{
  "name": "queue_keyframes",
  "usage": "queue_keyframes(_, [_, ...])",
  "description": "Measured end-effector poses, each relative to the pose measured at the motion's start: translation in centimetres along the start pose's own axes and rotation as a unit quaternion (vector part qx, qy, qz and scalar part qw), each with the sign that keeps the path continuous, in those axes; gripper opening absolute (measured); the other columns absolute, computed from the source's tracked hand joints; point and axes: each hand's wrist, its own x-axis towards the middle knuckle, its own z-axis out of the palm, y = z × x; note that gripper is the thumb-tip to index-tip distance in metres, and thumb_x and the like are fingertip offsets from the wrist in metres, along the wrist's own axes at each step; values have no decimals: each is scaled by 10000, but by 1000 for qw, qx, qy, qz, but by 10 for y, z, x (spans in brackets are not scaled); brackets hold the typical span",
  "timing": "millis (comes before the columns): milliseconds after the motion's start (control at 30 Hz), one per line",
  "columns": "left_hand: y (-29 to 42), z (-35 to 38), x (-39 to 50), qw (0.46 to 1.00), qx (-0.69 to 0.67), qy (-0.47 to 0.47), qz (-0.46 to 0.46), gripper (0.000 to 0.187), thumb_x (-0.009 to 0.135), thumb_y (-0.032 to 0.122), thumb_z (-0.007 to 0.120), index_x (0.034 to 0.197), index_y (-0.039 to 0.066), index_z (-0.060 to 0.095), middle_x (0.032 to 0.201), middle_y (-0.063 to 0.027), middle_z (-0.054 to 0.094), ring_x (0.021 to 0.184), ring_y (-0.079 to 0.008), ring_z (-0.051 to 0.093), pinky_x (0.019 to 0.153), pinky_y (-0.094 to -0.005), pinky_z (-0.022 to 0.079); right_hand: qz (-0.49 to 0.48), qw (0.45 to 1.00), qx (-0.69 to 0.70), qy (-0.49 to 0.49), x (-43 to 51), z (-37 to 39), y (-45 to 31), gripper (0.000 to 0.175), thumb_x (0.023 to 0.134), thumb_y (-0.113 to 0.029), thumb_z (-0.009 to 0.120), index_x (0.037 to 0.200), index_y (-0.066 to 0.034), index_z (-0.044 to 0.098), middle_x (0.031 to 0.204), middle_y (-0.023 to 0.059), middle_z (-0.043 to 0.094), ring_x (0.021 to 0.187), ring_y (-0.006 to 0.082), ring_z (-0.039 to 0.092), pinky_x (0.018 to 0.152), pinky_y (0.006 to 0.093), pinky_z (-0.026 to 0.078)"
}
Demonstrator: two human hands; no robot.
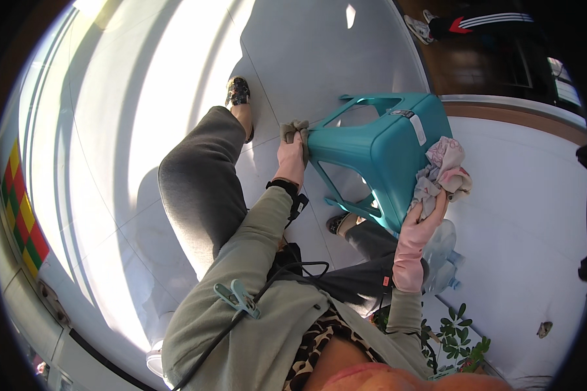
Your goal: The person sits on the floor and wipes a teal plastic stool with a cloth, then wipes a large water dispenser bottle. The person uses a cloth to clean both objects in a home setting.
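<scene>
A teal plastic stool [386, 146] is tipped sideways in front of me, its seat facing right and its legs pointing left. My left hand [291, 156] grips a grey-brown cloth [294, 129] at the outer end of one stool leg. On the other side, my right hand [418, 234], in a pink rubber glove, holds a crumpled pale cloth with pink patterning [445, 166] against the seat. A white label strip [417, 129] crosses the seat edge. The cloths hide parts of my fingers.
Clear plastic water bottles [440, 256] stand right of my leg, with a leafy plant [455, 332] below them. Another person's shoes [419, 29] and trouser leg are at the upper right, past a threshold. A black cable [225, 332] crosses my jacket near a clothes peg [238, 299].
</scene>
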Motion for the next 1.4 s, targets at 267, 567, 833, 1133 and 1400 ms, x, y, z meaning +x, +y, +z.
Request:
queue_keyframes(267, [107, 76, -69, 946, 210, -243, 45, 654, 927, 492, 882, 1373, 49, 702, 1115, -43, 753, 1014, -150, 684, 951, -317, 538, 6, 1000, -22, 0, -5, -1, 2, 572, 944, -12, 594, 1504, 84, 530, 1444, 338, 578, 1322, 535, 589, 1162, 558, 440])
queue_keyframes(567, [101, 43, -27, 888, 447, -110, 6, 701, 967, 541, 795, 1523, 140, 647, 1353, -56, 761, 1242, -201, 720, 1065, -323, 527, 22, 999, -20, -18, -8, -3, 3, 595, 948, -15, 605, 1527, 80, 507, 1489, 339, 560, 1358, 535, 570, 1181, 547, 426])
queue_keyframes(833, [201, 129, -170, 858, 407, -306, 68, 573, 940, 510, 796, 1391, 161, 744, 1177, -28, 792, 1069, -172, 736, 987, -322, 538, 7, 1000, -1, 2, 1, -2, -5, 588, 939, -16, 609, 1511, 86, 523, 1497, 344, 558, 1357, 546, 566, 1171, 548, 437])
queue_keyframes(1133, [153, 105, -151, 920, 301, -248, 39, 412, 1009, 344, 796, 1342, 108, 743, 1196, -11, 761, 1027, -116, 722, 917, -287, 558, 28, 1000, 8, -2, 0, -6, -7, 583, 940, 2, 641, 1513, 51, 543, 1405, 322, 607, 1292, 531, 603, 1123, 532, 480])
queue_keyframes(1400, [2, -16, -23, 854, 260, -191, 409, 276, 1170, 143, 520, 1427, 64, 578, 1318, -70, 624, 1193, -177, 618, 1025, -279, 514, 39, 997, 73, 10, 3, -4, 0, 614, 878, -71, 720, 1472, 12, 588, 1336, 275, 634, 1196, 534, 621, 1038, 597, 493])
